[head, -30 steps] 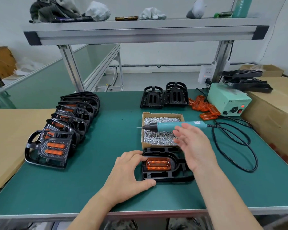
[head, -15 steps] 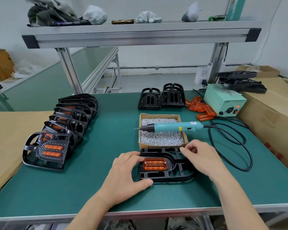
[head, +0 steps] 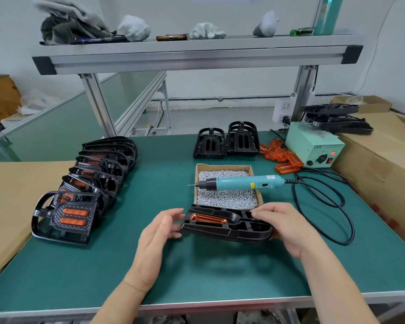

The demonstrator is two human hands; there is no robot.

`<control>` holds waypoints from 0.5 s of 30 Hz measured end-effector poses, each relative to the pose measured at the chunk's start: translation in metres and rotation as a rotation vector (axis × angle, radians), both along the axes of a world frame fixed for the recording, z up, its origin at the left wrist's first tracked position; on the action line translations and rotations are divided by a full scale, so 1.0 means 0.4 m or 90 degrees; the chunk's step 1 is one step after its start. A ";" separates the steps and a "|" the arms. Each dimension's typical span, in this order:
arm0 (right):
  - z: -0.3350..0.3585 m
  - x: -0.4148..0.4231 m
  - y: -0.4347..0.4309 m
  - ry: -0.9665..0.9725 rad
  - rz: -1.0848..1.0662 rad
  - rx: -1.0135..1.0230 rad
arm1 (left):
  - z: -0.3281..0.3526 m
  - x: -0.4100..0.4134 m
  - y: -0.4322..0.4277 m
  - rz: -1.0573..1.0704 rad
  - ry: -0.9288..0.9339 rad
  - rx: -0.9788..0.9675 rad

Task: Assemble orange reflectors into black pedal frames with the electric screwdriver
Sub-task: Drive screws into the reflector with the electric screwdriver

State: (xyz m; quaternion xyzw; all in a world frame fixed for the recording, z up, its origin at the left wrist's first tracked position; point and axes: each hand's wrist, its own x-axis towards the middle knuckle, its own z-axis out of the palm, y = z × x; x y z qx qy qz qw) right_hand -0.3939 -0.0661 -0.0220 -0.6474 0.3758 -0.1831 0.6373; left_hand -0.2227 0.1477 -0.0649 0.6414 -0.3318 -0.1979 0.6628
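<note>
1. Right hand (head: 288,228) grips the right end of the pedal frame (head: 229,230), thumb on top and fingers curled beneath.
2. Left hand (head: 159,232) is loosely spread at the frame's left end, holding nothing; I cannot tell whether it touches.
3. Held tilted above the green mat (head: 197,272), the frame carries an orange reflector (head: 208,218) in its slot.
4. Behind it, the electric screwdriver (head: 241,183) lies across the box of screws (head: 227,199).
5. Loose reflectors (head: 281,157) lie beside the power supply (head: 313,148).
6. Finished pedals (head: 87,183) are lined up at left.

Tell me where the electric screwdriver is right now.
In the head view, the teal electric screwdriver lies across the cardboard box of silver screws, right of centre, just beyond the black pedal frame.
</note>
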 end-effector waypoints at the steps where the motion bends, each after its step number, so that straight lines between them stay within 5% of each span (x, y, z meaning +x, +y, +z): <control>1: 0.003 0.005 0.004 -0.023 -0.001 0.009 | 0.000 0.003 -0.002 0.008 0.040 -0.020; 15: 0.000 0.089 0.058 -0.113 0.086 0.144 | 0.034 0.025 -0.044 -0.099 0.257 -0.051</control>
